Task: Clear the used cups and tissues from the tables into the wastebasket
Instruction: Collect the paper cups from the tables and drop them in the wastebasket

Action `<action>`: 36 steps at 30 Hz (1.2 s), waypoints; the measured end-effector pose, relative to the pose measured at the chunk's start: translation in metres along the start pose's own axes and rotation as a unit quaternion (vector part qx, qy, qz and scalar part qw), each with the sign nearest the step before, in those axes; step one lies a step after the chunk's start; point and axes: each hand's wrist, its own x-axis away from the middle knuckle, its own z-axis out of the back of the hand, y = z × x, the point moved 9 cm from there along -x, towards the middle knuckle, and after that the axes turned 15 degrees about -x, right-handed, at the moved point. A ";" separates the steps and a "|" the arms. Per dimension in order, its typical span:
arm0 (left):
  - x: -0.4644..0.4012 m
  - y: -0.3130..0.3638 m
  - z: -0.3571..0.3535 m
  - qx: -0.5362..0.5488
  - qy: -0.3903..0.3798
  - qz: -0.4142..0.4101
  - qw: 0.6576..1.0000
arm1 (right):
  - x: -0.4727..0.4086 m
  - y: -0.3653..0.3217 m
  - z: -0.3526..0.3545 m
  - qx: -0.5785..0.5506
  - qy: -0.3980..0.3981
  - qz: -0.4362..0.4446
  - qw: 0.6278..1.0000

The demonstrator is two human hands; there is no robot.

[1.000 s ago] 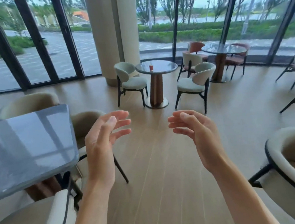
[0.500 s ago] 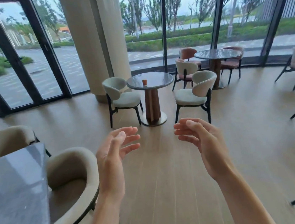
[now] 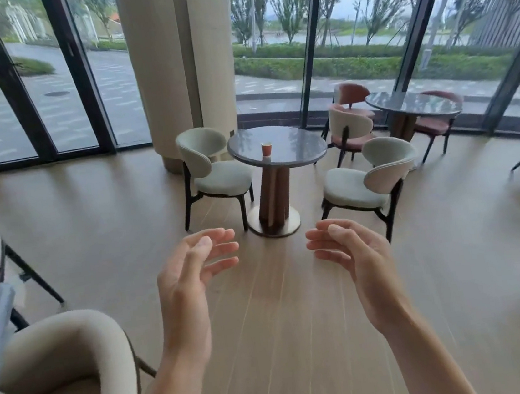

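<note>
Head view: round table (image 3: 293,156), wooden floor (image 3: 108,222).

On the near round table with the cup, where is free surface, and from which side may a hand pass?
The round table is bare all around the orange cup, widest toward its right edge. The front rim between the left chair and right chair is open for reaching. Both sides are crowded by those chairs.

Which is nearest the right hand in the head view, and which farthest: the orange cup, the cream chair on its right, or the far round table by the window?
From the right hand:
1. Cream chair, just ahead on the right.
2. Orange cup, upright on the near round table, ahead and slightly left.
3. Far round table, at the window, back right.
</note>
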 end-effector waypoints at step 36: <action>-0.804 -0.265 -0.312 -0.056 -0.056 0.095 0.992 | -0.841 0.221 -0.066 0.002 0.082 -0.064 0.995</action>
